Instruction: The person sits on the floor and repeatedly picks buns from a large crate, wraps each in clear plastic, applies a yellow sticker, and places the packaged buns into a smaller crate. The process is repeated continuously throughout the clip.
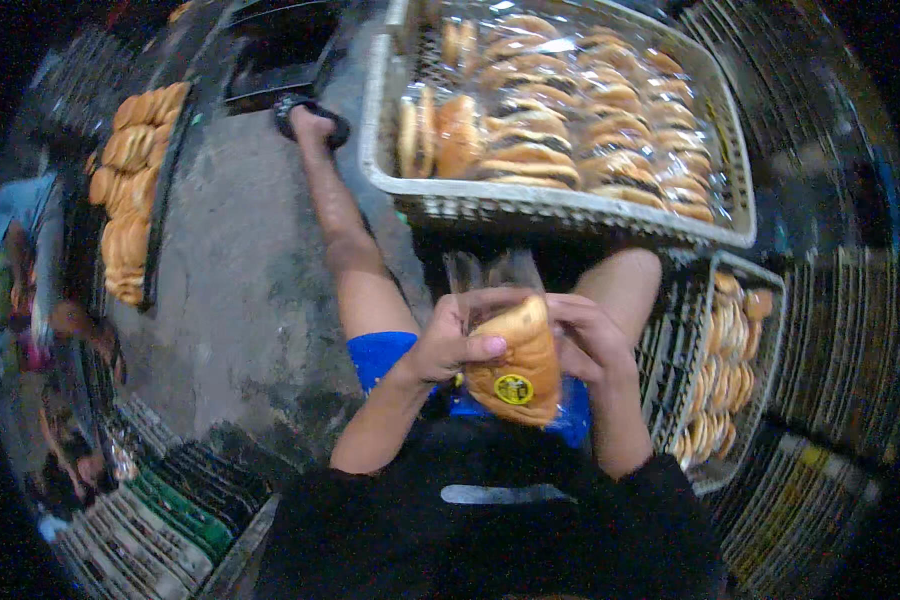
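Above my lap, a flat golden bread bun [516, 352] sits in a clear plastic bag with a round yellow sticker [514, 389] on it. My left hand [457, 341] grips its left side, thumb across the front. At the right edge, my right hand [589, 337] holds the bag, its fingers partly hidden behind the bun. The loose mouth of the bag [495, 274] stands up past the bun, away from my body. Just beyond my hands is a white plastic crate [540, 196] with rows of bagged filled buns [529, 142].
A second crate [776, 330] of buns stands to my right. On the left, a dark tray [154, 255] carries rows of buns [131, 180]. Stacked crates [150, 532] rise at lower left and along the right. Another person [34, 255] is at the far left, blurred.
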A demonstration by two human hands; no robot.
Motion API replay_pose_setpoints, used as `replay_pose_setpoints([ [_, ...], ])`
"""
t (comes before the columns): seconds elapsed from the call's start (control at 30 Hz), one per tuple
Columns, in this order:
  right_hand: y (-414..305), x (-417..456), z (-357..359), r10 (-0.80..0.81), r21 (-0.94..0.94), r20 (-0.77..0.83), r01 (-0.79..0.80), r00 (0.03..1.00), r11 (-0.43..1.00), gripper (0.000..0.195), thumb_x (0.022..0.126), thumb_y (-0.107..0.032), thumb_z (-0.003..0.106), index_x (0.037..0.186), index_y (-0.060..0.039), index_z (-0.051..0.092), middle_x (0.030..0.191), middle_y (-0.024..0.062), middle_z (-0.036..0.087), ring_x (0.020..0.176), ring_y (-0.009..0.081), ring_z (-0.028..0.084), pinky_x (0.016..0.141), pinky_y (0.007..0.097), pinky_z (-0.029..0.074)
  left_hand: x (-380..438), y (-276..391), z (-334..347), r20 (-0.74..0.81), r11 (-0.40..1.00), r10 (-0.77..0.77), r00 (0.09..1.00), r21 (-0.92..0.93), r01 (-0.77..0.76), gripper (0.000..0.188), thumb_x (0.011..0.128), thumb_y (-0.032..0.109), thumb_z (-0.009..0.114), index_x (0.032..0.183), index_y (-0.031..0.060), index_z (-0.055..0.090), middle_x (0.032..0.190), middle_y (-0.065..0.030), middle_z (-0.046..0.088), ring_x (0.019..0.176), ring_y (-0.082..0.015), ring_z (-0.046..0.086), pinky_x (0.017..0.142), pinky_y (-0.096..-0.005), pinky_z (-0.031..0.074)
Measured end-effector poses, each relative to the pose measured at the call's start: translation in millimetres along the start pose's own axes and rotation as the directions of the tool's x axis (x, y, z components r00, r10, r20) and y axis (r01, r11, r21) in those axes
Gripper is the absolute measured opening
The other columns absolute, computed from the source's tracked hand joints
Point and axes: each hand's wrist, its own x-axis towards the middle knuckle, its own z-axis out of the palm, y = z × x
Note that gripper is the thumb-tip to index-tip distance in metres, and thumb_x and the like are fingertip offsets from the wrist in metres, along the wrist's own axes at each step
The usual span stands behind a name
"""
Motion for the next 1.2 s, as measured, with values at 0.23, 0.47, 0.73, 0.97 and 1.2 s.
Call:
replay_pose_setpoints([
  [0.23, 10, 18, 4, -0.697, -0.534, 0.098, 0.629, 0.71, 0.565, 0.023, 0.078, -0.015, 0.058, 0.097, -0.0019, 0.055, 0.077, 0.0045, 0.059, 0.076, 0.0133, 0.055, 0.071, 0.0267, 0.045, 11, -1, 25, -0.411, 0.987, 0.128, 0.903, 0.142, -0.075, 0.035, 0.072, 0.014, 0.067, 0.099, -0.0014, 0.053, 0.104, -0.0136, 0.054, 0.101, -0.0221, 0.049, 0.088, -0.0354, 0.039],
  [0.47, -4, 3, 11, -0.541, -0.557, 0.17, 0.533, 0.824, 0.637, 0.015, 0.075, -0.009, 0.061, 0.088, -0.001, 0.059, 0.081, 0.0056, 0.058, 0.075, 0.0133, 0.054, 0.07, 0.0269, 0.043, 14, -16, 9, -0.388, 0.944, 0.181, 0.904, 0.326, -0.05, 0.005, 0.079, 0.005, 0.057, 0.08, 0.0, 0.056, 0.079, -0.0031, 0.053, 0.077, -0.0107, 0.051, 0.071, -0.0244, 0.043],
  [0.73, 4, 11, 14, -0.726, -0.651, 0.007, 0.554, 0.688, 0.519, 0.008, 0.078, -0.008, 0.058, 0.08, -0.0013, 0.056, 0.078, 0.0068, 0.058, 0.075, 0.0098, 0.054, 0.067, 0.0233, 0.043, 20, -15, 23, -0.506, 0.884, 0.183, 0.843, 0.459, 0.084, 0.02, 0.077, 0.006, 0.06, 0.094, -0.0003, 0.051, 0.084, -0.0057, 0.056, 0.079, -0.0102, 0.053, 0.068, -0.0217, 0.044],
  [0.97, -10, 16, 14, -0.681, -0.902, 0.295, 0.431, 0.67, 0.033, 0.011, 0.074, -0.01, 0.057, 0.081, -0.0028, 0.061, 0.075, 0.0114, 0.056, 0.076, 0.0282, 0.052, 0.07, 0.0353, 0.042, 26, 7, 19, -0.428, 0.637, 0.203, 0.881, 0.741, 0.213, 0.015, 0.076, 0.002, 0.057, 0.09, 0.0004, 0.053, 0.078, -0.0108, 0.058, 0.07, -0.0174, 0.057, 0.064, -0.0271, 0.045],
  [1.2, 18, 16, 8, -0.637, -0.966, 0.251, 0.152, 0.729, -0.207, 0.021, 0.074, -0.012, 0.055, 0.092, -0.0016, 0.054, 0.08, 0.0114, 0.053, 0.083, 0.0288, 0.048, 0.077, 0.035, 0.041, 35, -16, -14, -0.482, 0.442, -0.202, 0.853, 0.732, 0.519, 0.019, 0.081, 0.016, 0.046, 0.079, -0.0016, 0.053, 0.079, -0.0149, 0.052, 0.079, -0.0268, 0.049, 0.072, -0.033, 0.039],
])
